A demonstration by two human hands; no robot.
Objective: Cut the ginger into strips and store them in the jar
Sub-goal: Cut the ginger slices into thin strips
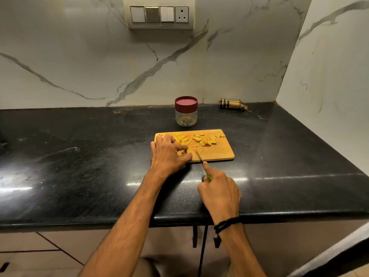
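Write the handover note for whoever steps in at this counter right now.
Left hand pins a ginger piece at the near-left corner of the board. Right hand grips the knife, blade on the board beside that piece.
Strips lie at the board's far left, uncut slices across its far middle and right. The jar stands behind the board, lid on, seemingly empty.
Done: some strips cut.
Left: cut the slices, open the jar, fill it.

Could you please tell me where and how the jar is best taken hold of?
Grip the jar round its clear body, below the lid, probably from the right: it stands upright behind the board, wall bare, leaving the lid free to twist.
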